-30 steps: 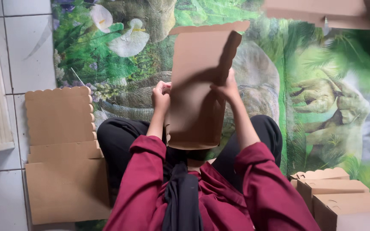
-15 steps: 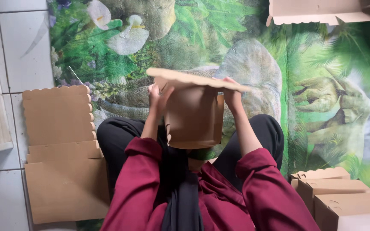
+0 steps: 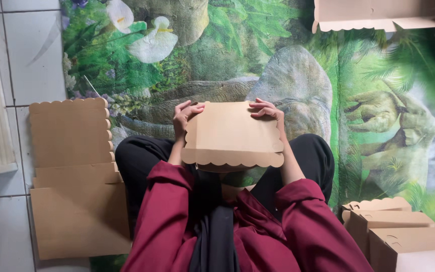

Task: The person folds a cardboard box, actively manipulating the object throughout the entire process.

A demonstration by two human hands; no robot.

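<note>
Plain brown cardboard box [image 3: 230, 133], scalloped lid edge, left hand [image 3: 185, 117] and right hand [image 3: 268, 111] pinching its far corners

The tan scallop-edged cardboard box [image 3: 232, 133] looks like matt, smooth paperboard. The flat brown cardboard sheets [image 3: 74, 181] share that dull finish. The green jungle-printed floor mat [image 3: 368, 111] shows a slight sheen. The maroon sleeves [image 3: 303, 226] are soft cloth. The white floor tiles [image 3: 31, 55] appear glazed.
</note>
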